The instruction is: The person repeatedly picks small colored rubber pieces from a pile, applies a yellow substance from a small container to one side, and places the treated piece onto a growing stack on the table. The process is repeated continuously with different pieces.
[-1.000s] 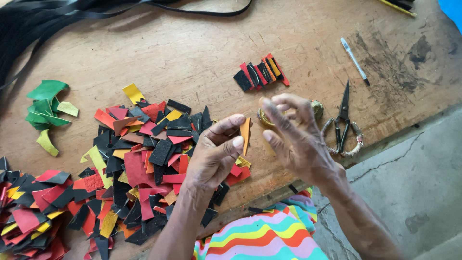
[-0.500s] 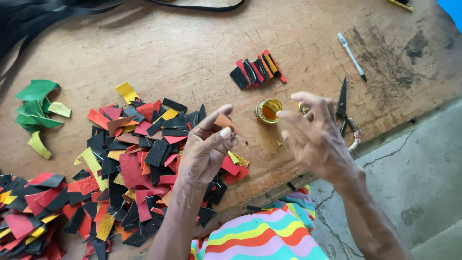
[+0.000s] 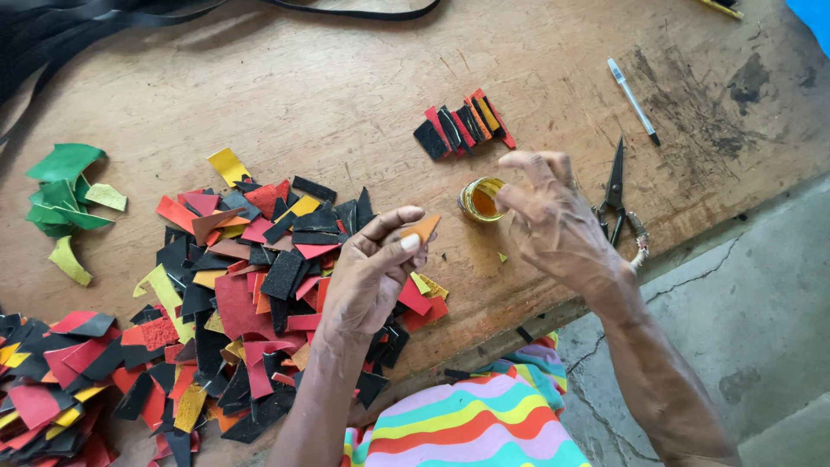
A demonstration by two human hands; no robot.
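No labels, signs or screens show anywhere in view. The nearest thing to a package is a small round open jar (image 3: 481, 199) with a yellow rim and amber contents, standing upright on the wooden bench (image 3: 346, 95). It sits just below the row of overlapping black, red and orange strips (image 3: 462, 128), and to the left of the black scissors (image 3: 615, 192). Whether the jar bears any label cannot be told.
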